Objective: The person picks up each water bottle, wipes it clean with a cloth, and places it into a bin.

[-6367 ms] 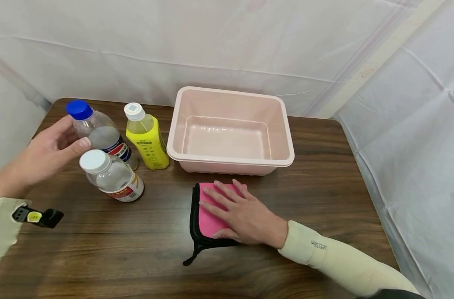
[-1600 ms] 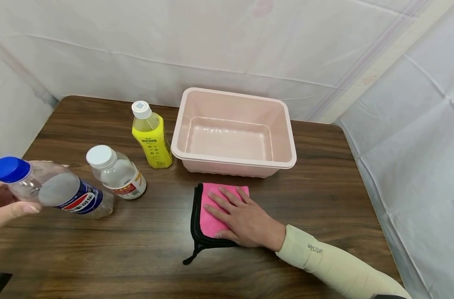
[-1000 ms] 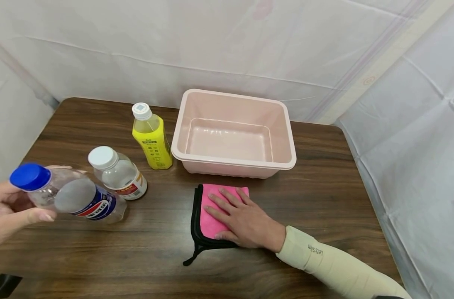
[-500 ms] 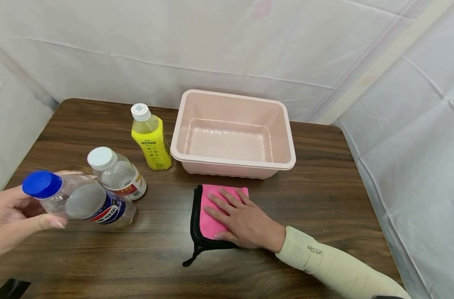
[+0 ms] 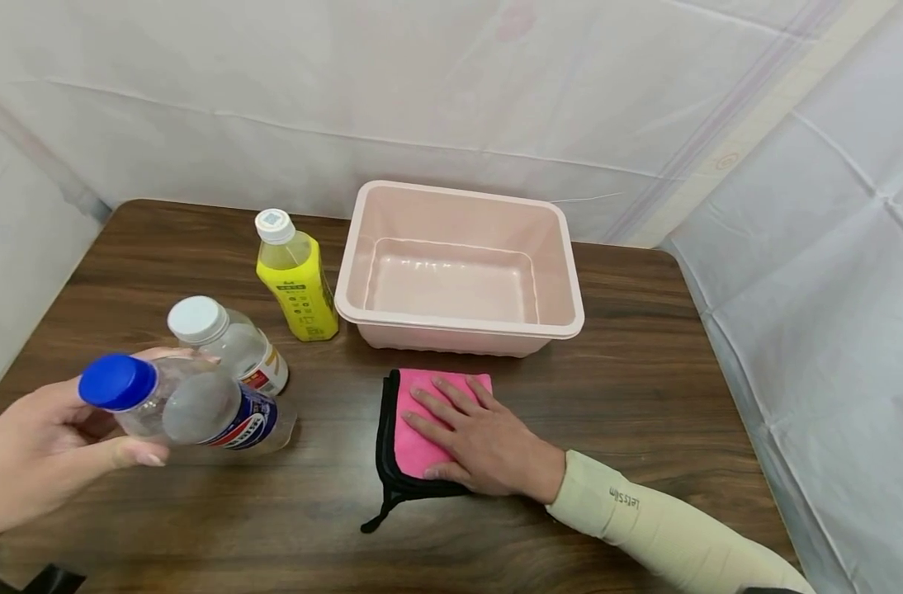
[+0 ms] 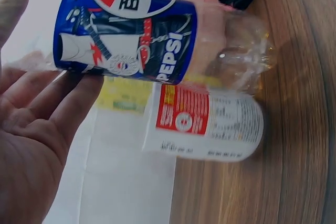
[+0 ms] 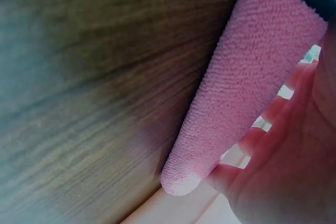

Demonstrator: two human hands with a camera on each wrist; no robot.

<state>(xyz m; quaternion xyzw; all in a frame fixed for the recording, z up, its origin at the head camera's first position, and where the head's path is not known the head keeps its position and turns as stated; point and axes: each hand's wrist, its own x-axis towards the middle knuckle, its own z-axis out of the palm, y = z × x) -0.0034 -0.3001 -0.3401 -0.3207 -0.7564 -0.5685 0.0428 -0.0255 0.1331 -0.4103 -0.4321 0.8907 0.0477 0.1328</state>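
Note:
My left hand [image 5: 58,450] grips a clear Pepsi bottle [image 5: 254,425] near its blue cap, thumb on the near side. The bottle tilts, cap toward the hand and base pointing right. It overlaps a white-capped clear bottle [image 5: 236,342] standing just behind it; in the left wrist view that bottle's white and red label [image 6: 184,116] shows beside the Pepsi label [image 6: 126,30]. My right hand [image 5: 489,441] lies flat with fingers spread on a folded pink cloth [image 5: 414,450] with black edging and a loop. The right wrist view shows the cloth's fuzzy folded side [image 7: 241,77].
A yellow-labelled bottle [image 5: 303,297] with a white cap stands upright left of a pale pink plastic basin [image 5: 462,330]. All rest on a dark wooden table [image 5: 645,355]. White sheeting [image 5: 437,91] hangs along the back and sides.
My left hand first lifted the Pepsi bottle from behind the white-capped bottle to the far left. Since then it has carried it rightward, in front of that bottle. The right hand stays put.

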